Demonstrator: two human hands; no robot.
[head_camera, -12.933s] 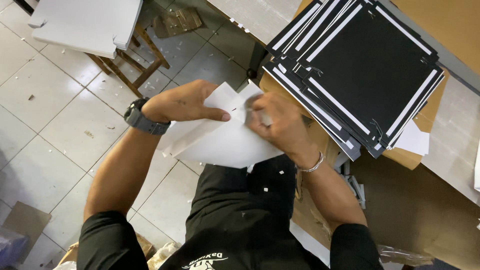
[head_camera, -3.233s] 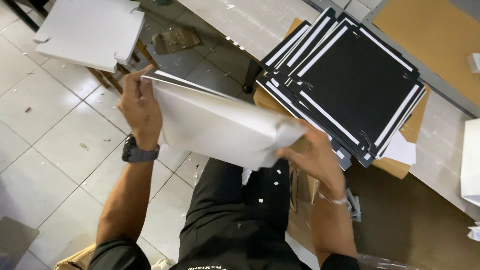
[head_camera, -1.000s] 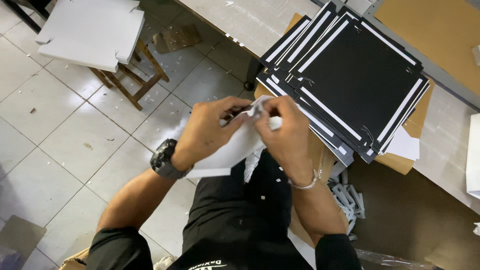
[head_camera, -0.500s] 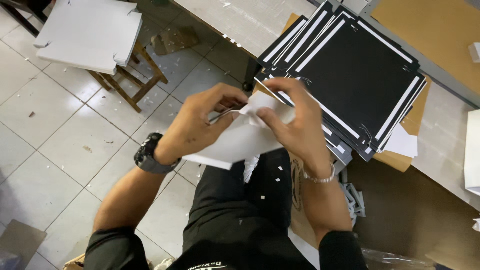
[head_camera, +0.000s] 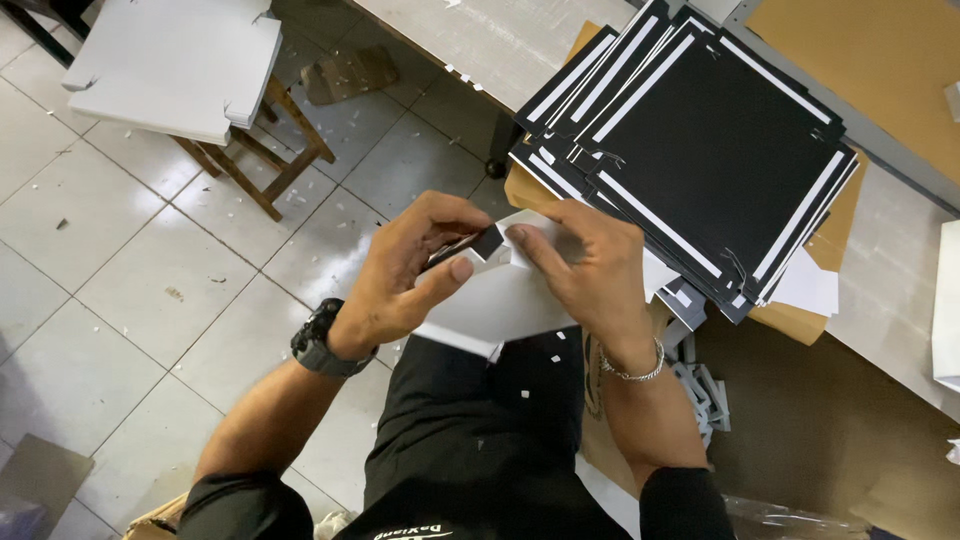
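Note:
My left hand (head_camera: 415, 268) and my right hand (head_camera: 585, 268) both pinch a flat die-cut cardboard sheet (head_camera: 500, 300), white on the side facing me with a black edge showing at the fingertips. The sheet rests over my lap. Both thumbs and forefingers meet at a small tab near its top edge. A dark watch sits on my left wrist and a silver bracelet on my right.
A stack of black-and-white die-cut sheets (head_camera: 700, 150) lies on brown cardboard at the right. A pile of white sheets (head_camera: 175, 65) rests on a wooden stool (head_camera: 265, 165) at upper left. Small paper scraps litter the tiled floor (head_camera: 120, 290). A grey table (head_camera: 500, 40) runs behind.
Earlier I held the sheet spread wide and raised; since then both hands have come together at one tab near its top, and the sheet has dropped to my lap.

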